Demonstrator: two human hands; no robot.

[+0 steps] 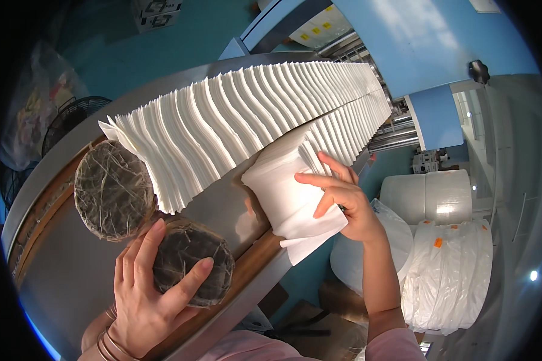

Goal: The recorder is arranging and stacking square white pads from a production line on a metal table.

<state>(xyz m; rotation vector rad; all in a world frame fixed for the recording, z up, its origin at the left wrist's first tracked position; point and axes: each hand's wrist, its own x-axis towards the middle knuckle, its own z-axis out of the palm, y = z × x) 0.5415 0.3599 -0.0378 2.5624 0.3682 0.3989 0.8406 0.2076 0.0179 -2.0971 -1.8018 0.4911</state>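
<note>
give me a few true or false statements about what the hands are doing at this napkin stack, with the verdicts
1. The left hand grips a round wrapped disc. True.
2. The right hand holds a bundle of white folded napkins. True.
3. Both hands are on the same disc. False: only the left hand is; the right holds the napkins.
4. A second wrapped disc leans at the near end of the long napkin row. True.
5. The napkin row lies on the floor. False: it rests on a metal trough.
</note>
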